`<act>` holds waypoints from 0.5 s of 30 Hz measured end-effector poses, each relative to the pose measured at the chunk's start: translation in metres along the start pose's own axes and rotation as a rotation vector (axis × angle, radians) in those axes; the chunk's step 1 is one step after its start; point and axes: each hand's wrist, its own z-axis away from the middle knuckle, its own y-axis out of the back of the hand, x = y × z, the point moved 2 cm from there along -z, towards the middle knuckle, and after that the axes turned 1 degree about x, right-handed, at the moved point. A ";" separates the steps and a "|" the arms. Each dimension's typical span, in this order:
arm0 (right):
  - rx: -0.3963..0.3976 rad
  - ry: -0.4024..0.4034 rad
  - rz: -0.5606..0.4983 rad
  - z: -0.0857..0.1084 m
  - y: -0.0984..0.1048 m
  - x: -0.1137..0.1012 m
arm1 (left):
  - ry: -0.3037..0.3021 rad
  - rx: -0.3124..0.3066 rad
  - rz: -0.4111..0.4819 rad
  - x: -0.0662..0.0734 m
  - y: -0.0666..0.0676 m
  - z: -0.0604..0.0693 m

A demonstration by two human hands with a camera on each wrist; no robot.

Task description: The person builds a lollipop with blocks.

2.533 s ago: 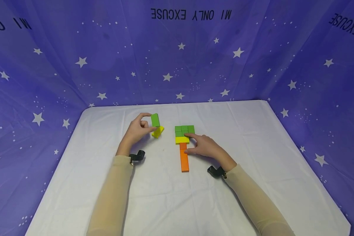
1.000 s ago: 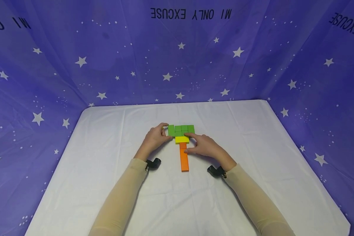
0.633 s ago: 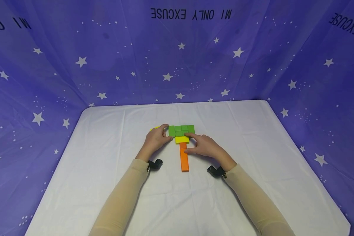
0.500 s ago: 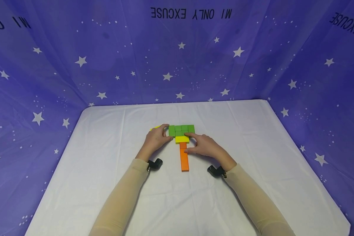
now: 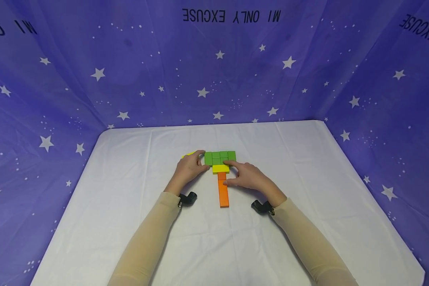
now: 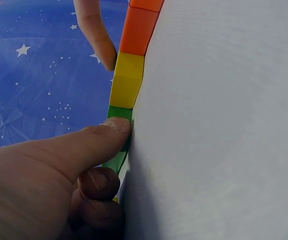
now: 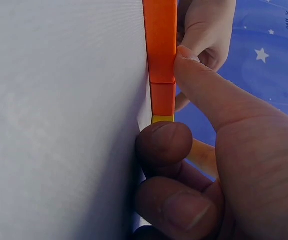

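Observation:
Flat blocks lie in a tree-like shape mid-table. My left hand [image 5: 188, 167] pinches an upright green block [image 5: 208, 158] at the left end of the green row, thumb at its near end and index finger at its far end. My right hand [image 5: 251, 176] rests its index fingertip on the small green blocks [image 5: 216, 161] and its thumb on the long orange block [image 5: 223, 195]; its other fingers curl beneath in the right wrist view. Between the greens and the small orange block [image 5: 222, 176] sits a yellow block [image 5: 220, 169]. In the left wrist view, the thumb covers part of the green block [image 6: 119, 113].
Behind the left hand another yellow piece [image 5: 187, 155] shows, mostly hidden. A white cloth covers the table [image 5: 307, 167], and a purple starry curtain [image 5: 214, 71] hangs around its back and sides. Black wrist mounts [image 5: 188, 199] stick out from both cuffs.
My left hand has brought the green block rightward from above the loose yellow piece and set it against the green row, closing a small gap. The right hand has stayed in place.

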 end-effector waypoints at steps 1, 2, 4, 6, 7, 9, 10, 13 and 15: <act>-0.001 -0.001 0.000 0.000 0.000 0.000 | 0.001 0.000 0.000 0.000 0.000 0.000; -0.001 -0.001 0.001 0.000 0.000 0.000 | 0.001 -0.001 0.001 0.000 0.000 0.000; 0.001 -0.003 0.003 0.000 0.000 0.000 | 0.002 0.000 0.003 0.000 0.000 0.000; 0.001 -0.005 -0.001 0.001 0.001 -0.001 | 0.002 -0.001 0.009 0.000 0.001 0.000; 0.000 -0.007 -0.003 0.001 0.001 -0.001 | 0.002 -0.002 0.012 0.000 0.001 0.000; -0.001 -0.014 -0.006 0.002 0.002 -0.001 | 0.003 -0.007 0.019 0.000 0.001 0.000; -0.002 -0.017 -0.008 0.002 0.002 -0.001 | 0.003 -0.010 0.022 -0.001 0.001 0.000; 0.002 -0.034 -0.017 0.002 0.003 0.000 | 0.002 -0.017 0.029 -0.001 0.001 0.001; 0.004 -0.047 -0.025 0.002 0.003 0.001 | 0.002 -0.020 0.032 -0.001 0.001 0.001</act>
